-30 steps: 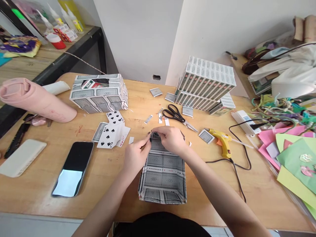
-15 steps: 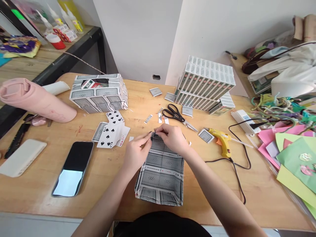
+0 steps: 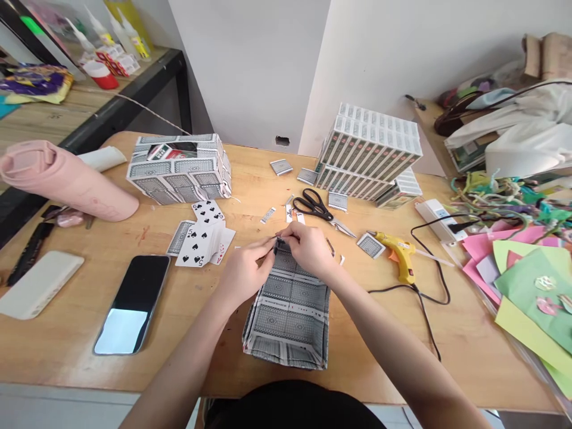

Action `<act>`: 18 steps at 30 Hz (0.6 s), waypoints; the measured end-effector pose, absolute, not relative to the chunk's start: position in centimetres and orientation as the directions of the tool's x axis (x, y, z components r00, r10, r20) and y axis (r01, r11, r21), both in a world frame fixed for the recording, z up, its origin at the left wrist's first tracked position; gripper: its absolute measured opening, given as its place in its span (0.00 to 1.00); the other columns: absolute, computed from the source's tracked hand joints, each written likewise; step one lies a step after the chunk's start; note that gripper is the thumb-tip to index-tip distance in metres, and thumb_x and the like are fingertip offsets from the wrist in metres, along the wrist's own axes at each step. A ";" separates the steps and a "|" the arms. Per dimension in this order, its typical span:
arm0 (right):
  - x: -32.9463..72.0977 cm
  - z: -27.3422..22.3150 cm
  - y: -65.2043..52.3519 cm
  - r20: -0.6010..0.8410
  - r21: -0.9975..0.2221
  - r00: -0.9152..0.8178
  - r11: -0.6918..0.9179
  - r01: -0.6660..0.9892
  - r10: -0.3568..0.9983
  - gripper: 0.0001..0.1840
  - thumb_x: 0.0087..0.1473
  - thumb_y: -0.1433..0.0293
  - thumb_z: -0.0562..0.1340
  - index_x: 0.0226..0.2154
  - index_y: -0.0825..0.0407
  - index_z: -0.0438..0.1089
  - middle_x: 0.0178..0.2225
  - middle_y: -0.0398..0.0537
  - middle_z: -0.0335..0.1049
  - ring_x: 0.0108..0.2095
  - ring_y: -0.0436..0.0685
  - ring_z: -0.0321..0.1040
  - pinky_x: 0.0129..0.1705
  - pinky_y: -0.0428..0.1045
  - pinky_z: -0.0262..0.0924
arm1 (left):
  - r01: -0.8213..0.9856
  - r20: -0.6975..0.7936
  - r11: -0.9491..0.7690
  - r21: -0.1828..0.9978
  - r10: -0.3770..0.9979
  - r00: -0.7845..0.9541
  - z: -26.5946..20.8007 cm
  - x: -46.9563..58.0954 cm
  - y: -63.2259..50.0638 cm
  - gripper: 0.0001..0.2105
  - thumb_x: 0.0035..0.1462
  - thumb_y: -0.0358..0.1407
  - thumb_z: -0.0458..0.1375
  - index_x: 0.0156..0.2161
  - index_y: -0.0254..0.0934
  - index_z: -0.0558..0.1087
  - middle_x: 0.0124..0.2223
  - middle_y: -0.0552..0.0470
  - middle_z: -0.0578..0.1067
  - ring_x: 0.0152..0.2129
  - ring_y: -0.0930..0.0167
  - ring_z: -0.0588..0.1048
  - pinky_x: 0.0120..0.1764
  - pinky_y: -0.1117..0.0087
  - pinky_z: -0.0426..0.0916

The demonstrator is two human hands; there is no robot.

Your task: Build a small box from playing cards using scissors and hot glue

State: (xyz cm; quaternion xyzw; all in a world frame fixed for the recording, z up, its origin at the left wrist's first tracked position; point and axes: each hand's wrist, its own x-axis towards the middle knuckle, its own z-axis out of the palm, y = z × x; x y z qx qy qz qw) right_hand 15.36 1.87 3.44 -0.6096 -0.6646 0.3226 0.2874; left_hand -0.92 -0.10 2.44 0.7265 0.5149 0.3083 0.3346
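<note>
An open-topped box made of playing cards (image 3: pixel 286 310), grey patterned backs showing, lies on the table in front of me. My left hand (image 3: pixel 248 265) pinches the far left corner of its rim between thumb and fingers. Right beside it, my right hand (image 3: pixel 310 247) pinches the same far edge, fingertips nearly touching the left ones. The exact spot under the fingertips is hidden. Just beyond the hands lie black-handled scissors (image 3: pixel 319 208) and small cut card strips (image 3: pixel 268 215). To the left is a loose pile of playing cards (image 3: pixel 199 244).
A finished-looking card box (image 3: pixel 179 170) stands at the back left, stacked card packs (image 3: pixel 370 149) at the back right. A yellow glue gun (image 3: pixel 402 259) with its cord lies right, near a power strip (image 3: pixel 435 217) and coloured paper (image 3: pixel 522 280). A phone (image 3: pixel 131 304) lies left.
Both hands stay at the far corner of the box, with only small finger shifts. The view has moved slightly, and the objects on the table lie as before.
</note>
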 end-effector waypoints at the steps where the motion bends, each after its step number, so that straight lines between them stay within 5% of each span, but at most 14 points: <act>1: 15.4 3.7 1.9 -0.012 -0.778 -0.097 0.052 0.626 0.995 0.10 0.51 0.79 0.59 0.27 0.50 0.71 0.36 0.46 0.78 0.38 0.56 0.74 0.41 0.50 0.65 | 0.550 0.075 -0.227 0.803 0.956 0.285 2.7 -0.9 0.0 0.17 0.57 0.35 0.53 0.49 0.33 0.76 0.51 0.47 0.76 0.46 0.63 0.76 0.51 0.65 0.70; 5: 17.1 5.4 1.2 0.085 -0.787 -0.032 0.087 0.611 0.996 0.05 0.53 0.71 0.62 0.34 0.49 0.73 0.41 0.47 0.77 0.44 0.57 0.72 0.49 0.53 0.63 | 0.478 -0.074 -0.069 0.876 0.959 0.275 2.6 -1.5 -0.1 0.19 0.59 0.39 0.52 0.53 0.37 0.73 0.51 0.50 0.76 0.47 0.64 0.76 0.51 0.65 0.70; 8: 20.2 5.9 -0.3 0.194 -0.854 0.250 0.038 0.519 0.949 0.12 0.56 0.61 0.59 0.38 0.49 0.73 0.41 0.49 0.77 0.45 0.58 0.72 0.50 0.55 0.63 | 0.374 -0.167 0.069 0.925 0.957 0.235 1.6 -2.8 -1.0 0.21 0.61 0.43 0.50 0.53 0.34 0.72 0.55 0.47 0.73 0.54 0.63 0.70 0.58 0.62 0.62; 11: 22.6 4.5 -3.0 0.152 -0.917 0.455 -0.046 0.396 0.877 0.19 0.57 0.55 0.56 0.42 0.50 0.72 0.47 0.53 0.74 0.51 0.61 0.68 0.54 0.58 0.60 | 0.183 -0.257 0.216 0.959 0.936 0.240 1.0 -4.3 -2.6 0.24 0.61 0.47 0.49 0.55 0.34 0.70 0.58 0.45 0.70 0.56 0.62 0.68 0.57 0.60 0.64; 15: 21.4 0.9 -7.4 -0.077 -0.965 0.378 -0.164 0.203 0.922 0.28 0.58 0.52 0.54 0.57 0.46 0.61 0.60 0.54 0.60 0.61 0.62 0.55 0.61 0.61 0.51 | 0.214 -0.285 0.226 0.950 0.908 0.306 1.6 -4.6 -4.5 0.26 0.58 0.45 0.55 0.60 0.40 0.64 0.62 0.49 0.64 0.60 0.63 0.62 0.61 0.60 0.58; 18: 18.6 -0.9 -8.8 -0.088 -0.971 0.285 -0.146 0.190 0.955 0.36 0.56 0.53 0.56 0.64 0.45 0.49 0.66 0.49 0.48 0.67 0.58 0.40 0.65 0.59 0.41 | 0.195 -0.242 0.180 0.964 0.898 0.367 1.8 -3.3 -4.5 0.28 0.59 0.41 0.53 0.64 0.43 0.57 0.65 0.53 0.58 0.63 0.65 0.57 0.63 0.62 0.53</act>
